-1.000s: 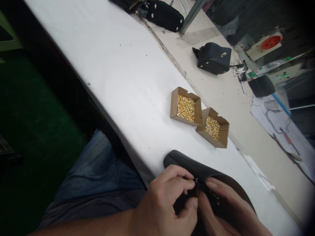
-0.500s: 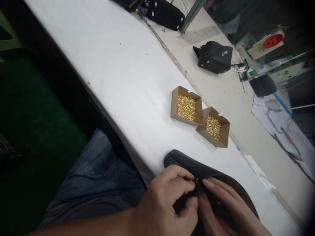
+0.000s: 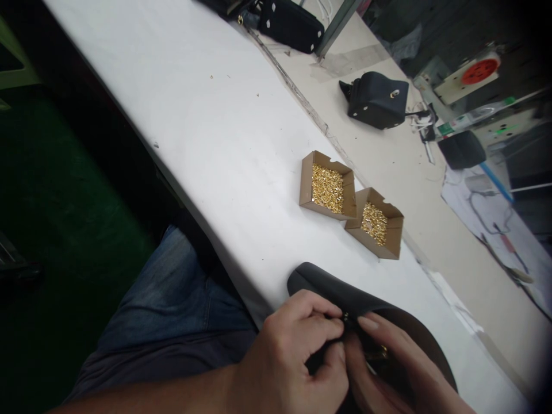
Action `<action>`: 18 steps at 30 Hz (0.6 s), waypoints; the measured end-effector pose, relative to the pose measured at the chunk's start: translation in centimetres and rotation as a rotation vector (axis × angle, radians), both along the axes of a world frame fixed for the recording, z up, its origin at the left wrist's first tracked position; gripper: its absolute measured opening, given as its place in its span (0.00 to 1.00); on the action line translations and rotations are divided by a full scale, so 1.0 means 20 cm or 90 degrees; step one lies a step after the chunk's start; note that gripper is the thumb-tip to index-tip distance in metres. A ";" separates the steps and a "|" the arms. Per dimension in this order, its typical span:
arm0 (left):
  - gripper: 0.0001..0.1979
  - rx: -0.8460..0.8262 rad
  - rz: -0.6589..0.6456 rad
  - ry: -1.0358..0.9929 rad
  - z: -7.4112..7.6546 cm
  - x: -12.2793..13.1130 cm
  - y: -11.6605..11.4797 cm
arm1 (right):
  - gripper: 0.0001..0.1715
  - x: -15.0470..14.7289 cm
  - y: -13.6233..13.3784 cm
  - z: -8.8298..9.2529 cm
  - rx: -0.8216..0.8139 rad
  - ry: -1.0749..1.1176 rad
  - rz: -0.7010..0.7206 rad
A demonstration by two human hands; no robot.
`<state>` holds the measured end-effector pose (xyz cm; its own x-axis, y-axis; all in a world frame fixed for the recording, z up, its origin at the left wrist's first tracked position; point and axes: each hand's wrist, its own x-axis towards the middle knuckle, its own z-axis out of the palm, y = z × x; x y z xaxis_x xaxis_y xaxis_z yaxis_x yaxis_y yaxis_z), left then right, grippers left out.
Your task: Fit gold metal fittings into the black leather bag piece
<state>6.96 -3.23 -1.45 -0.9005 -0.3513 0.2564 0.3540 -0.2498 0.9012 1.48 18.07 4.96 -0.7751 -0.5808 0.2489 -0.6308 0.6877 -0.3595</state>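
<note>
A curved black leather piece (image 3: pixel 319 282) lies at the table's front edge, its brown inner side showing on the right. My left hand (image 3: pixel 297 345) is closed on it, thumb and fingers bent together at its dark middle. Opposite, my right hand (image 3: pixel 401 362) pinches the same piece, its fingertips close to the left ones. A tiny gold fitting (image 3: pixel 345 316) shows between the two sets of fingertips. Under my right fingers a second gold metal part (image 3: pixel 383 352) glints. What lies beneath the hands is dark and mostly hidden.
Two open cardboard boxes, a left one (image 3: pixel 306 181) and a right one (image 3: pixel 392 238), hold many small gold fittings. Behind them stands a black bag (image 3: pixel 379 100). Another black bag (image 3: pixel 291 26) lies beside a metal post (image 3: pixel 338 29). A plastic bottle (image 3: pixel 474 118) rests further back.
My right hand has shifted and turned slightly to the right, and the gold part beneath its fingers shows more clearly. My left hand stays nearly in place.
</note>
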 end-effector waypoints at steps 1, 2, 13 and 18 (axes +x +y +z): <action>0.17 0.001 0.004 0.001 0.00 0.00 0.00 | 0.24 0.00 0.01 -0.01 -0.006 -0.022 -0.027; 0.17 0.002 0.006 0.001 0.00 0.00 0.00 | 0.21 -0.01 0.01 -0.01 -0.001 -0.034 -0.045; 0.13 -0.018 0.033 -0.004 0.04 -0.04 -0.01 | 0.25 -0.02 0.00 0.02 0.071 0.049 0.017; 0.12 -0.029 0.039 0.010 0.04 -0.05 -0.02 | 0.20 0.05 -0.10 0.02 0.006 0.084 -0.084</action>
